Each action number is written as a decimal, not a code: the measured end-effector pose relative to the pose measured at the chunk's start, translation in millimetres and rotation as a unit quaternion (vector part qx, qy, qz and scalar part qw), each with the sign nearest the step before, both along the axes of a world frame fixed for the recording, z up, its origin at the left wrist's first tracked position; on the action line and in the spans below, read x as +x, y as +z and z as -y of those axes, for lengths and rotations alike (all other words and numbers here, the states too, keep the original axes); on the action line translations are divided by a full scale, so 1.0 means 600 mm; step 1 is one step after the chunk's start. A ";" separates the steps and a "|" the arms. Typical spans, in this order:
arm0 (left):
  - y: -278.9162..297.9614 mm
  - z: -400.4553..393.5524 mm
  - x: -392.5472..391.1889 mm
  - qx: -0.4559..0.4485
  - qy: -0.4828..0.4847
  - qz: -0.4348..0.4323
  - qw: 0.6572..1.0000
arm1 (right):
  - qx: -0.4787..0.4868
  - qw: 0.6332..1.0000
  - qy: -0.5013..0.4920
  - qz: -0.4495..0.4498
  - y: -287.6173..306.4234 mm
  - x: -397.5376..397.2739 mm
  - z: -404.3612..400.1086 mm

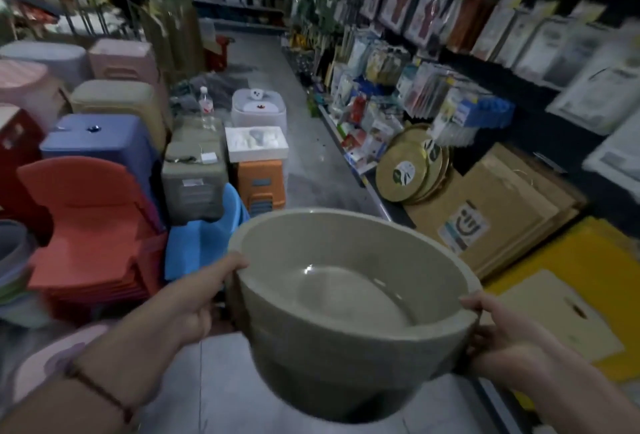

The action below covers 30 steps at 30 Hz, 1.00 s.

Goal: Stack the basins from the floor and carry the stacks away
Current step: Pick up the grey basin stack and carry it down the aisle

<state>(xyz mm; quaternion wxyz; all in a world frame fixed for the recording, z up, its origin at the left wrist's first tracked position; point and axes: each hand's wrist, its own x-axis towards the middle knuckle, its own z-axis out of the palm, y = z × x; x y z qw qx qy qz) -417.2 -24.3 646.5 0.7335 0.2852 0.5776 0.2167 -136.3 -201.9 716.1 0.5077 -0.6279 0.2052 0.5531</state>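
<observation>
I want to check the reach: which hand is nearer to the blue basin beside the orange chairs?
The left hand. It grips the grey basin stack at its left rim, just below the blue basin. The right hand holds the opposite rim, farther away.

basin stack [346, 340] — off floor | left hand [204, 298] grips rim | right hand [498, 336] grips rim

Basin stack [349, 309] held between both hands (mid-aisle), stacked stools [100, 143] left, shelves [485, 53] right

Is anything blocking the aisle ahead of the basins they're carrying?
Nothing visible does. Both hands, left hand and right hand, hold the basins; the floor runs open between stools and shelves.
</observation>
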 end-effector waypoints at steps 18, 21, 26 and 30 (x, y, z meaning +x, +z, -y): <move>0.030 -0.286 0.252 0.017 -0.062 -0.052 0.997 | 0.031 0.999 0.020 -0.022 -0.046 0.249 -0.244; 0.033 -0.342 0.321 0.005 -0.064 -0.060 0.996 | 0.027 0.998 0.026 -0.043 -0.047 0.326 -0.299; 0.033 -0.428 0.413 0.003 -0.046 -0.055 0.997 | 0.054 0.996 0.052 -0.041 -0.048 0.445 -0.406; 0.024 -0.478 0.439 -0.005 -0.009 -0.026 1.000 | 0.079 0.992 0.095 -0.014 -0.025 0.507 -0.494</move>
